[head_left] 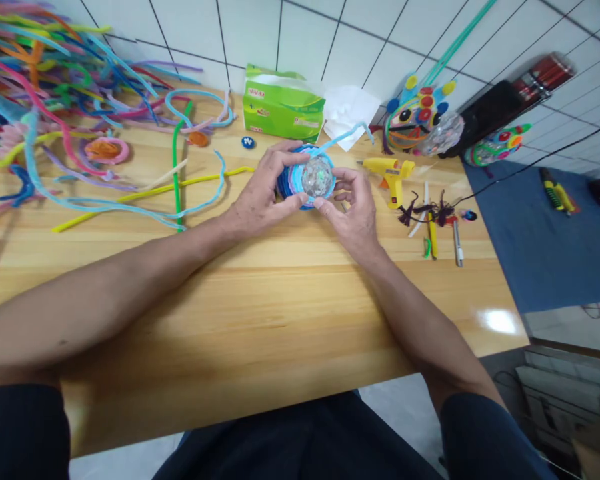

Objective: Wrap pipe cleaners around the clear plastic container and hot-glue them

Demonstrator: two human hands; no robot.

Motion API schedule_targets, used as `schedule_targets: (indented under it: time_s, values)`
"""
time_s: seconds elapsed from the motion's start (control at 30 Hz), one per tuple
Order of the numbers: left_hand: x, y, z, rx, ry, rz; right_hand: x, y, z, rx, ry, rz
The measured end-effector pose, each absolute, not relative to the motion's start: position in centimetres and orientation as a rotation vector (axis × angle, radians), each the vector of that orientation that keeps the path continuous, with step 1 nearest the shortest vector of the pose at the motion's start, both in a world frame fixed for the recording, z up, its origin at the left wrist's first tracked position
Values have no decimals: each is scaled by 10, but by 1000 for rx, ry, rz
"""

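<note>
Between my hands is a clear plastic bottle (318, 177) wrapped in blue, light blue and purple pipe cleaners, its clear end tilted towards me. My left hand (273, 183) wraps round its left side, thumb at the lower edge. On the right side, my right hand (354, 207) grips the rim with thumb and fingers. A loose light blue pipe cleaner end (347, 135) sticks out from the top of the wrapping towards the right. The far side of the bottle is hidden.
Many coloured pipe cleaners (65, 80) pile up at the left. Behind my hands stand a green tissue pack (283, 107) and a white tissue (350, 110). At right lie a yellow glue gun (391, 175), a pen (458, 243) and decorated bottles (413, 123). Pliers (555, 192) rest on a blue mat (545, 247).
</note>
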State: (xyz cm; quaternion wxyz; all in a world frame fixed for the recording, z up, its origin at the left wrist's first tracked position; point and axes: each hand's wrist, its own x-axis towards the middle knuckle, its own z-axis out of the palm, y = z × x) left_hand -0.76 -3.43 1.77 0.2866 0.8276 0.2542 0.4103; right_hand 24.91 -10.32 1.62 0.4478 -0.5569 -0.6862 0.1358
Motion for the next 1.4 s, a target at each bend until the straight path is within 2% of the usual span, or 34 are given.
schedule_targets:
  time_s: [0.27,1.07,1.27,1.4]
  values:
    - [-9,-35,17,2204,671,1139,256,-99,16,-1322,-1687,485]
    - [-5,-30,9,2149,659,1149,245,-108,23,-1402,-1649,360]
    - [-4,-31,7,2134,637,1194,287,-121,74,-1823,-1564,374]
    - [-3,-31,8,2135,615,1208,339,-133,90,-2091,-1427,162]
